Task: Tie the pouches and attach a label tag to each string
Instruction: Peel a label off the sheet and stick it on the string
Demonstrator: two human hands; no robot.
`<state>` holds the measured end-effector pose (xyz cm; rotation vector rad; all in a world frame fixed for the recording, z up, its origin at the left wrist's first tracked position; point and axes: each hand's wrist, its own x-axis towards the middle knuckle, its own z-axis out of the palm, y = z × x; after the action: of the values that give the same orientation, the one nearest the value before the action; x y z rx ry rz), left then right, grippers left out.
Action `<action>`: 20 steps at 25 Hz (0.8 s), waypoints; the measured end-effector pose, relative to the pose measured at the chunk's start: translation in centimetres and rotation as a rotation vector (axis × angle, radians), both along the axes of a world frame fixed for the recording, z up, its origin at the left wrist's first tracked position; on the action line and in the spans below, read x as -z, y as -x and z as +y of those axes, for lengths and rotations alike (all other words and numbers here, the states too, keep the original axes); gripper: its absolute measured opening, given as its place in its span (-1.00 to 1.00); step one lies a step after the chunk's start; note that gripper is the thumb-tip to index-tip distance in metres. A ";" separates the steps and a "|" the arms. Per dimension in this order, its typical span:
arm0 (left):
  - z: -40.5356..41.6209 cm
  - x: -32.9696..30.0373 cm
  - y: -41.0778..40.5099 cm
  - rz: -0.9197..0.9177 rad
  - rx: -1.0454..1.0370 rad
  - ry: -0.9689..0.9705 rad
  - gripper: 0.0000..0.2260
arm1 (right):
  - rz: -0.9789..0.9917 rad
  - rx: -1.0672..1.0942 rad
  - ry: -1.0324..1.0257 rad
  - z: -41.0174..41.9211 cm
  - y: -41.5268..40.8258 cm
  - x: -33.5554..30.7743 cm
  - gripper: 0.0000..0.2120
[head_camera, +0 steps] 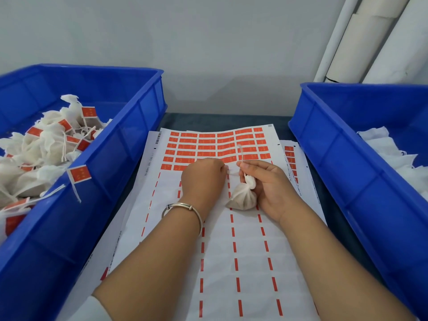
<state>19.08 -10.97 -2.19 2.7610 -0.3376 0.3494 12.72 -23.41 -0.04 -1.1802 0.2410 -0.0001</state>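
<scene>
A small white mesh pouch [243,200] with dark filling rests on the label sheet [215,251], its neck tied. My right hand [271,186] is shut on the pouch's neck, and the white string [240,154] stands up from its fingers. My left hand [203,179] lies knuckles-up just left of it, fingers curled down at the lower edge of the remaining orange label tags [208,144]. Its fingertips are hidden, so I cannot tell whether they hold a tag.
A blue bin [129,135] on the left holds several tied pouches with orange tags [46,144]; one tag [80,173] hangs over its rim. A blue bin [347,158] on the right holds white pouches [389,154]. White pipes [370,42] lean at the back right.
</scene>
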 end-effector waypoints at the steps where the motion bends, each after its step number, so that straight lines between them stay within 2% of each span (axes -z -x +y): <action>1: 0.0 0.0 0.0 0.007 -0.020 0.025 -0.77 | -0.003 -0.004 -0.010 0.0 0.0 -0.1 -0.83; 3: 0.2 0.1 0.0 0.027 -0.072 0.168 -0.82 | -0.005 -0.002 0.012 0.0 0.0 -0.4 -0.85; 6: 0.7 -0.2 -0.2 0.093 -0.147 0.475 -0.90 | -0.035 0.061 0.148 -0.4 -0.1 -1.0 -0.92; 9: 1.3 -0.9 -0.4 0.158 -0.216 0.707 -0.84 | -0.085 0.130 0.320 -0.8 -0.2 -1.9 -0.92; 13: 1.4 -2.9 0.3 0.278 -0.288 1.014 -0.81 | -0.218 0.119 0.483 -0.5 0.2 -3.0 -0.90; 16: 0.3 -5.0 1.3 0.430 -0.206 1.247 -0.83 | -0.324 0.092 0.574 -0.3 0.7 -4.0 -0.88; 20: -0.2 -6.7 3.0 0.522 0.047 1.253 -0.83 | -0.425 0.036 0.604 -0.4 1.1 -4.9 -0.82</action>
<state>16.11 -11.14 4.51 1.5115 -0.0040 -0.1626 11.58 -23.84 4.88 -1.7387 -0.1278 -0.3737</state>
